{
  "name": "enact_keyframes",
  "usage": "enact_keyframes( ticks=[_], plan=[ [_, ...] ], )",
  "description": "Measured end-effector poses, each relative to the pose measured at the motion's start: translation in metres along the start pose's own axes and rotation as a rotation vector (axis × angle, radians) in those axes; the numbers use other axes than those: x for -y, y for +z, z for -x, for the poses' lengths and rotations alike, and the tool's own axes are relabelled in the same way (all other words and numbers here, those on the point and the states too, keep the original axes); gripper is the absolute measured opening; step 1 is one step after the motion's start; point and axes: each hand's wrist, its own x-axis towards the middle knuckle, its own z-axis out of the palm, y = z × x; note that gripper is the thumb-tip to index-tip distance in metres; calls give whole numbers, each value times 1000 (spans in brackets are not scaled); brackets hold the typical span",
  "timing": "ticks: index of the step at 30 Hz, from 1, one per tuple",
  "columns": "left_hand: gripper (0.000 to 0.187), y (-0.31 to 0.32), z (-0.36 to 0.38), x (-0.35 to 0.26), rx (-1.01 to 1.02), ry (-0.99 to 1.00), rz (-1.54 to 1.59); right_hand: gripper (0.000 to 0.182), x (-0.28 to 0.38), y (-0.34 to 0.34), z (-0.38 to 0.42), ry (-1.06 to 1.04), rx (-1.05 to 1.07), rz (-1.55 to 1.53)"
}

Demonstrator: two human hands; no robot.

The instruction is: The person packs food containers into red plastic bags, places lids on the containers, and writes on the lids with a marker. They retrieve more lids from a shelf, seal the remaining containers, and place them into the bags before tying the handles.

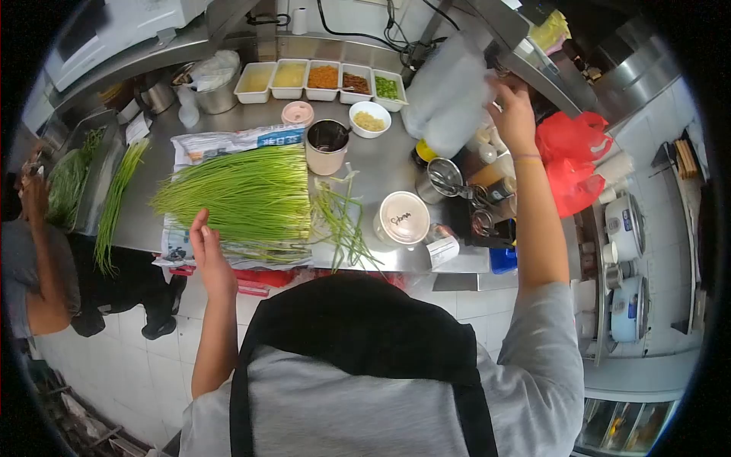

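Long green stalks [236,194] lie in a wide layer on printed paper [183,152] on the steel counter. My left hand [212,247] is at their front edge, fingers extended, with nothing in it. Up at the right, my right hand [512,107] reaches beside a large translucent plastic bag [449,91]; its fingers are spread and partly blurred, and contact with the bag is unclear. Loose trimmed stalks [339,217] lie to the right of the layer, near a lidded white tub [402,218] with writing on it.
White trays of chopped ingredients [324,78] line the back. Bowls and a cup [327,145] stand before them. A metal container [440,181], bottles and jars are at right, red bags [567,160] beyond. A co-worker [38,266] stands at the left by a tray of greens.
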Motion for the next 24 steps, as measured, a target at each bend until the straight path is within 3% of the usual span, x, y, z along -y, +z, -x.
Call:
enact_keyframes(
  ticks=[4,7,10,14,17,18,21,22,24],
  plan=[
    [43,19,7,-8,-10,19,10,44,-38,13,-1,138,66,-141],
    [43,22,14,-5,-9,20,6,43,-22,-1,-1,-130,1,-81],
    [42,24,21,-6,-13,5,14,47,-26,1,8,-112,68,20],
    [38,30,34,-12,7,34,10,38,-19,-6,7,-121,-28,-30],
    [38,36,40,-13,20,20,13,31,-42,2,2,-175,113,-6],
    [38,39,41,-14,17,14,19,22,-40,0,-3,-168,75,-1],
    [40,46,42,-16,11,29,17,18,-24,-11,-2,256,-64,-309],
    [41,48,43,-15,8,36,14,17,-32,-2,0,185,-166,-323],
    [40,53,46,-15,22,21,6,20,-45,14,10,269,-88,-491]
  ],
)
